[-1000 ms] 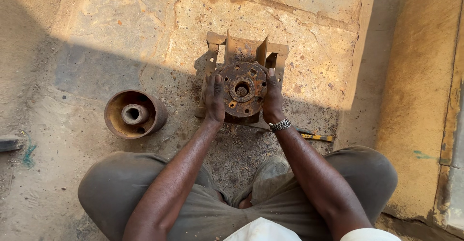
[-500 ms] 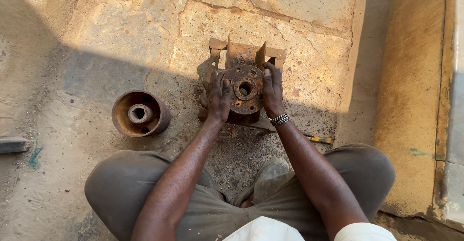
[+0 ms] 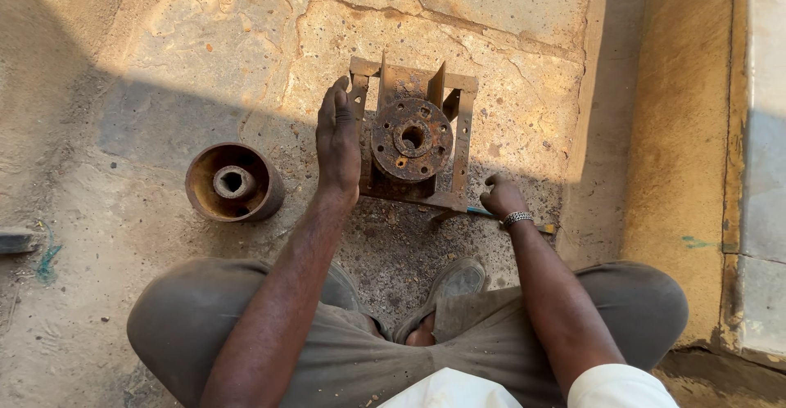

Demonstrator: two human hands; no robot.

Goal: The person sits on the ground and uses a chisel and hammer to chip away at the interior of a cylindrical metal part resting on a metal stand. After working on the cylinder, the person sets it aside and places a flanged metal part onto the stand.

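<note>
Head view: left hand (image 3: 338, 142) flat beside flange (image 3: 411, 139)

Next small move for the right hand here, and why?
Probably close the right hand on the thin tool lying under it beside the rusty frame. The left hand already rests against the frame beside the hub.
</note>
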